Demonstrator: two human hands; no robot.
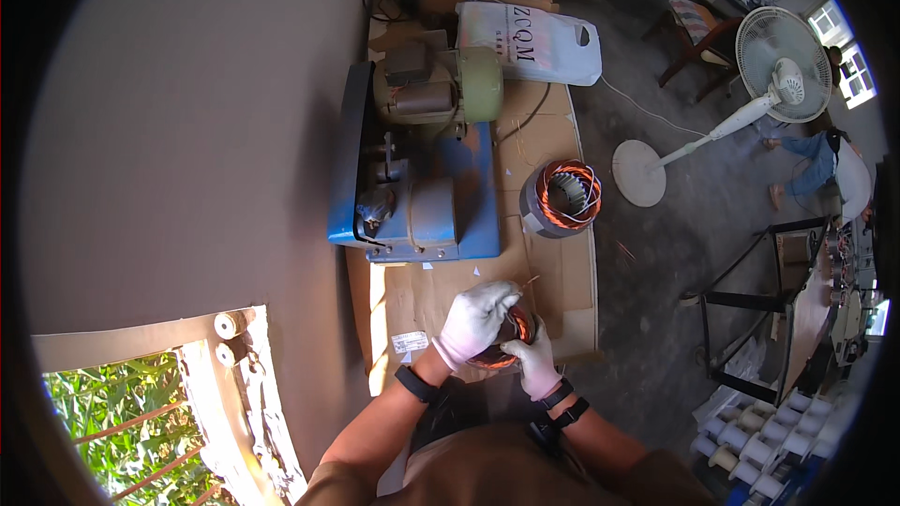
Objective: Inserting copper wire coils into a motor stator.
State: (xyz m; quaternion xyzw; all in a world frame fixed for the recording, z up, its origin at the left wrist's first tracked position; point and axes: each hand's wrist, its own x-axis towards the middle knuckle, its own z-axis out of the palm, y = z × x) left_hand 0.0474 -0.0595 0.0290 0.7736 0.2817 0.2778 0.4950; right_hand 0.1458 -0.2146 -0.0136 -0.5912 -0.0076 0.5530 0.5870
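Close to my body I have a motor stator point(495, 357), a ring with copper windings and orange lacing, above the table's near edge. My right hand point(536, 362) is closed on its right side, the thumb lying across the windings. Over the stator's upper left is my left hand point(476, 320), fingers curled into a pinch. A thin copper-coloured wire point(532, 279) sticks out by those fingertips. Both hands wear whitish gloves, which partly cover the stator. Farther off, a second, larger stator point(565, 199) with orange-laced windings stands upright on the table.
A blue machine point(476, 215) with a green motor point(481, 84) occupies the table's left side. Beyond it lies a white plastic bag point(553, 47). Cardboard point(562, 300) covers the tabletop. On the floor stand a fan point(783, 84) and white spools point(778, 445); a person point(848, 173) is farther right.
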